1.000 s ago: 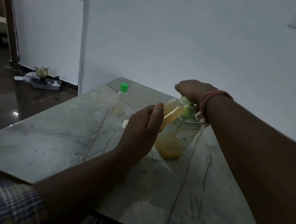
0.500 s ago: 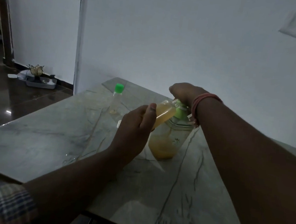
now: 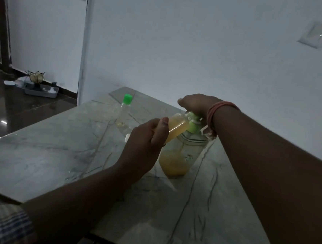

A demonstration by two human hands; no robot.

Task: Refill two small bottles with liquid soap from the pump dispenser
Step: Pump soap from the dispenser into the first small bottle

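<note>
A clear pump dispenser point(image 3: 180, 157) with orange-yellow soap in its lower part stands mid-table. My right hand point(image 3: 196, 103) rests on top of its green pump head point(image 3: 193, 125), fingers curled over it. My left hand point(image 3: 146, 142) grips a small uncapped bottle point(image 3: 177, 128), tilted with its mouth at the pump's spout; it is mostly full of orange soap. A second small bottle point(image 3: 124, 112) with a green cap stands upright farther back, nearly empty. A small white cap point(image 3: 127, 137) lies on the table just behind my left hand.
The marble table point(image 3: 44, 149) runs from the wall toward me; its near edge is low in the frame. On the dark floor at left sits a grey tray point(image 3: 40, 90) with a small ornament. White wall behind.
Both hands keep their hold at the dispenser. The soap level in the tilted bottle looks about the same; only the camera has shifted slightly.
</note>
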